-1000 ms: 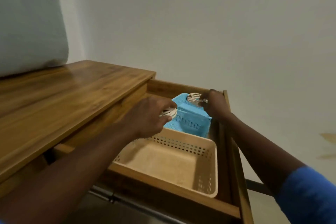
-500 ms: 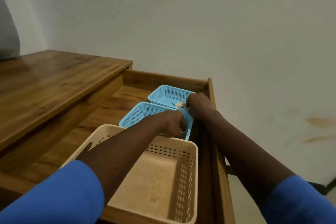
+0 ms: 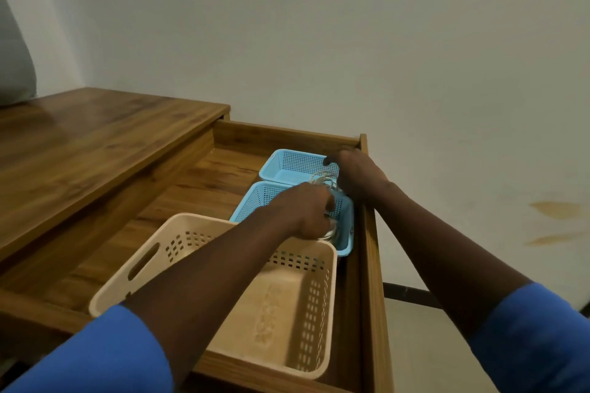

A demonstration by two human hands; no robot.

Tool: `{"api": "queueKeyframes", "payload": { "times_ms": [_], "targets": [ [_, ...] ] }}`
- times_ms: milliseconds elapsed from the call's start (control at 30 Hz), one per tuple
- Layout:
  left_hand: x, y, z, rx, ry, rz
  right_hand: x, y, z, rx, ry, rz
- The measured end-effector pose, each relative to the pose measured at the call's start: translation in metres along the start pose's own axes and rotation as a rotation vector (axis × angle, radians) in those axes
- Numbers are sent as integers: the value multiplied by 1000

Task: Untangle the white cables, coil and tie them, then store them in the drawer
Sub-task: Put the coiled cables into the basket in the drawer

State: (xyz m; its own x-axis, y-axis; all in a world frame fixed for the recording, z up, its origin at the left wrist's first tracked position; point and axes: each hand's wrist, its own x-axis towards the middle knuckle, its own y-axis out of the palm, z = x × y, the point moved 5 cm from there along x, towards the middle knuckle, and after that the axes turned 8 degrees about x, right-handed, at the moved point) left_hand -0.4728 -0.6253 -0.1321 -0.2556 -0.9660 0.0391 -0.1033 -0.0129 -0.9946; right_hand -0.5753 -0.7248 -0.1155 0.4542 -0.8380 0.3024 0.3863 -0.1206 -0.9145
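Loosely coiled cables (image 3: 323, 176) overlap perforated blue baskets (image 3: 287, 165).

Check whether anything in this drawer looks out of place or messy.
Nothing in the drawer looks askew: the beige basket, near blue basket and far blue basket line its right side, and the left hand and right hand each hold a coil there. Only the wall shows brownish stains, at right.

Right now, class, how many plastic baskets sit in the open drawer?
3. A far blue basket at the drawer's back right; a near blue basket just before it, where the left hand grips white cables; a beige basket nearest the camera. The arms may hide more.
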Motion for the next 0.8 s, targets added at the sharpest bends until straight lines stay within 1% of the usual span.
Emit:
{"api": "queueKeyframes", "payload": {
  "times_ms": [100, 167, 233, 300, 433, 633, 700, 800],
  "targets": [
    [-44, -32, 13, -6, 17, -138, -12, -21, 24, 140, -59, -142],
    [-85, -53, 29, 0, 25, -224, -21, -34, 52, 227, -118, -203],
    [-133, -70, 49, -11, 17, -303, -31, -42, 90, 319, -187, -227],
    [-185, -83, 72, 1, -51, -360, -41, -44, 137, 414, -283, -211],
    [-297, -101, 115, 34, -287, -425, -66, -37, 258, 542, -519, -87],
    [-472, -115, 159, 142, -630, -529, -119, 7, 454, 614, -813, 150],
    [-533, -120, 169, 193, -762, -574, -141, 26, 517, 633, -886, 257],
    [-622, -124, 187, 255, -999, -638, -175, 53, 597, 651, -940, 402]
  ]
}}
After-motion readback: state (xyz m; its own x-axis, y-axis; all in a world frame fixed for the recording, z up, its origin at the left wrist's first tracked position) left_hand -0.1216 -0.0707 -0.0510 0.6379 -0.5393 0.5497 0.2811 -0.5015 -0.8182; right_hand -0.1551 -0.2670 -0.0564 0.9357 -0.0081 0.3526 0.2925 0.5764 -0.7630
